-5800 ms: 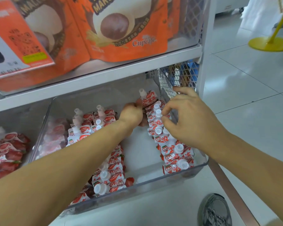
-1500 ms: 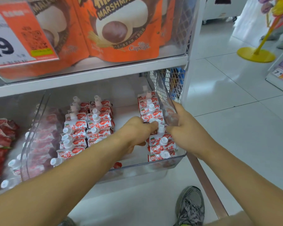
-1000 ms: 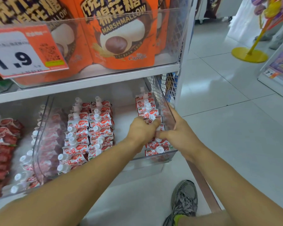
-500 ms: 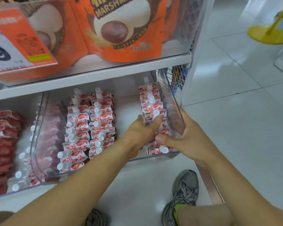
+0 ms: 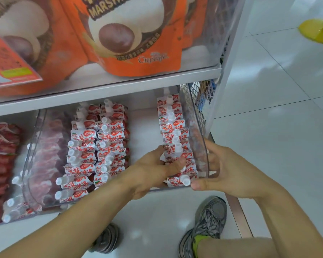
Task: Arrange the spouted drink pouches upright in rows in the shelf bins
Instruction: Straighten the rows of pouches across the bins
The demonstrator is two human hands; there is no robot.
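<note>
1. At the far left, on the lower shelf, a neighbouring bin [image 5: 0, 164] holds red pouches with white caps, lying stacked toward the near edge.
2. Just right of it stands the clear plastic bin [image 5: 33, 164], its left wall curved and see-through, with red pouches showing blurred behind it.
3. Inside the clear bin, two left rows of drink pouches [image 5: 97, 146] run from far to near, side by side and touching; the near ones lean with their white spouts pointing left and toward the viewer.
4. A bare strip of bin floor separates those rows from the right row of pouches [image 5: 172, 127], which stands against the bin's right wall, spouts up.
5. The left hand [image 5: 153, 172] reaches into the bin from the near side, fingers curled round pouches in the near part of the right row, grasping them.
6. The right hand [image 5: 229, 170] clasps the bin's near right corner: thumb along the front rim just beside the nearest pouch cap, fingers wrapped behind the clear side wall.
7. Above, the upper shelf [image 5: 104, 90] carries orange marshmallow bags [image 5: 131, 38] behind a clear front, and an orange price tag [image 5: 9, 71] at the left.
8. Below, two grey sneakers [image 5: 211, 220] stand on the white tile floor, and a yellow stand base [image 5: 317, 32] sits far right.
</note>
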